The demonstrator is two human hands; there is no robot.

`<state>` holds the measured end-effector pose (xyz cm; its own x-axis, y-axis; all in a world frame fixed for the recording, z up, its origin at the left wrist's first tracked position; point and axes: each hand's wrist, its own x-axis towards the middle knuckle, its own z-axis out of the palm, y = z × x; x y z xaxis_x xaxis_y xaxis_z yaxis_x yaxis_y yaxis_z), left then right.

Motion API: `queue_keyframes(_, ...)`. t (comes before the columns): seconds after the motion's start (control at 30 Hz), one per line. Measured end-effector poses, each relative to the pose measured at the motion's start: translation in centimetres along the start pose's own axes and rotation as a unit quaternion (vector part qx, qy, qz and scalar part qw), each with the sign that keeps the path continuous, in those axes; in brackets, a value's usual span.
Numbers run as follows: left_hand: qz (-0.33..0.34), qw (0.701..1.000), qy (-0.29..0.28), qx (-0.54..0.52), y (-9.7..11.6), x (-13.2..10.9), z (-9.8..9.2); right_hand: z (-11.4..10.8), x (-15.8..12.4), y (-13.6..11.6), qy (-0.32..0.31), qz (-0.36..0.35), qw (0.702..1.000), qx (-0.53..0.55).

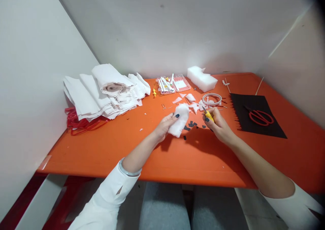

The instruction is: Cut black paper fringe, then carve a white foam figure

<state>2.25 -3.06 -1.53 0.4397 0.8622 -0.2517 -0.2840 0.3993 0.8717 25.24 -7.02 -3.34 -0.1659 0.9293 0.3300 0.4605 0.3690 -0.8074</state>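
In the middle of the frame the left hand (165, 125) holds a white piece (179, 122) just above the orange table (127, 148), with the thumb on top and the fingers closed around its edge. Just right of it the right hand (219, 125) grips a yellow tool (209, 115), fingers tight on the handle, the tip pointing toward the white piece. Black scraps (192, 124) lie between both hands. At the right, red scissors (259, 117) rest on a black sheet (256, 123). At the upper left lies a cloth stack (104, 91), and near the wall a foam block (201, 78)
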Motion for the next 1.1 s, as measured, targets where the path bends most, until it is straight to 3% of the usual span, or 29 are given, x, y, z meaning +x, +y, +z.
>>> queue_keyframes(0.2,0.016,0.999,0.04,0.025,-0.2,0.6,-0.4,-0.5,-0.2,-0.7,-0.098,0.0,0.988,-0.123)
queue_keyframes(0.33,0.017,0.997,0.067,0.046,-0.5,0.8,-0.8,-0.4,-0.2,-0.6,-0.127,-0.013,0.978,-0.164)
queue_keyframes(0.53,0.022,0.997,0.022,0.068,-1.1,1.3,-1.2,-0.5,0.0,-0.8,-0.129,-0.035,0.973,-0.189)
queue_keyframes(0.7,0.0,0.998,0.044,0.053,-0.7,1.2,-0.7,-0.4,0.1,-0.7,-0.128,-0.029,0.972,-0.192)
queue_keyframes(1.1,-0.026,0.998,0.019,0.054,-0.1,0.6,-0.4,-0.4,0.1,-0.5,-0.093,-0.028,0.974,-0.206)
